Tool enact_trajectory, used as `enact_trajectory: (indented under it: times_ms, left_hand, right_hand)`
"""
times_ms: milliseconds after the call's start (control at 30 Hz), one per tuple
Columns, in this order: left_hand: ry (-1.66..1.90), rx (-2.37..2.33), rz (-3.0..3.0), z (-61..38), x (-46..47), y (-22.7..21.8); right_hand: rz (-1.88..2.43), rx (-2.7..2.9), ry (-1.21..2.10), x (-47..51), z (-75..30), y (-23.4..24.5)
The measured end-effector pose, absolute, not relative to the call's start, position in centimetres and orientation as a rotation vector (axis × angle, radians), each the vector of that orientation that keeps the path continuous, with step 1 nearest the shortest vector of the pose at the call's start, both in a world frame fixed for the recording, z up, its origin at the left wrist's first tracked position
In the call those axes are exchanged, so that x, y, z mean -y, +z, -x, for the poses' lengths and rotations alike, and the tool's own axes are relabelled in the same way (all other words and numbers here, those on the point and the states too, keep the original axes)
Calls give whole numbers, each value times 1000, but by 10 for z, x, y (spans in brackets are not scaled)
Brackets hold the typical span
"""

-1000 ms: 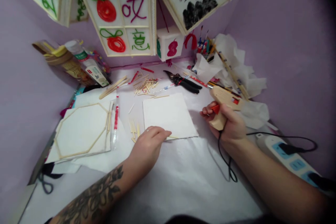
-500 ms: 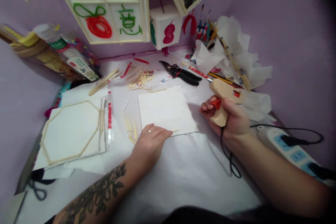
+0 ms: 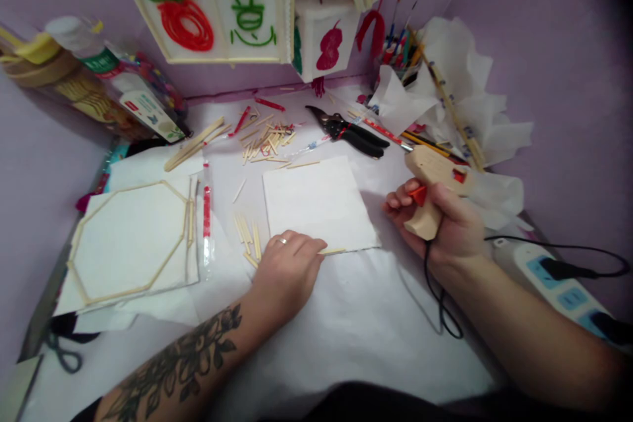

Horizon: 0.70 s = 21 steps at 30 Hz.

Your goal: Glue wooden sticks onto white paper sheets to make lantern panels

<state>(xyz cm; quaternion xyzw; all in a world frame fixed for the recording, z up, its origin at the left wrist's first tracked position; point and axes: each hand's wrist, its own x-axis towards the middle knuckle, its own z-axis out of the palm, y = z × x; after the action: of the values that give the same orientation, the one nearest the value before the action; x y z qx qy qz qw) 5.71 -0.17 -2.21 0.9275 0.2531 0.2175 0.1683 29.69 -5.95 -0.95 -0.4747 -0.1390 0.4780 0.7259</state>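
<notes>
Glue gun (image 3: 435, 178) sits at right of centre, clenched in my right hand (image 3: 448, 221) with the forefinger by its red trigger and its nozzle pointing toward the upper left. It is held above the white-covered table (image 3: 356, 343), just right of a square white sheet (image 3: 319, 201). Its black cord (image 3: 440, 303) drops from the grip and loops across the table beside my forearm. A power strip (image 3: 558, 283) lies at the far right, with a black plug seated in it.

My left hand (image 3: 287, 267) rests knuckles up at the sheet's lower left corner, a ring on one finger. Its fingertips lie on the left end of a thin wooden stick (image 3: 332, 251), which runs along the sheet's bottom edge. The thumb is hidden, so I cannot tell whether the hand pinches the stick or only presses it down.

A few short sticks (image 3: 247, 234) lie just left of the sheet. A wooden octagon frame (image 3: 128, 237) on white paper fills the left of the frame. Above the sheet, black-handled cutters (image 3: 351, 134) lie beside a scatter of stick offcuts (image 3: 267, 142). Crumpled white paper (image 3: 459, 92) is heaped at upper right, near a cup of brushes (image 3: 400, 53). Painted lantern panels (image 3: 217, 6) hang across the top.
</notes>
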Motion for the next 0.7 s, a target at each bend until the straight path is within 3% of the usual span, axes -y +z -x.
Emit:
enact_trajectory:
  times_ms: [300, 700]
  left_hand:
    - [611, -762, -2631, -61, 3, -19]
    - [526, -801, -2591, -61, 6, -21]
  right_hand:
    - [1045, 674, 1476, 77, -278, -1]
    - [1090, 752, 1488, 83, -264, -18]
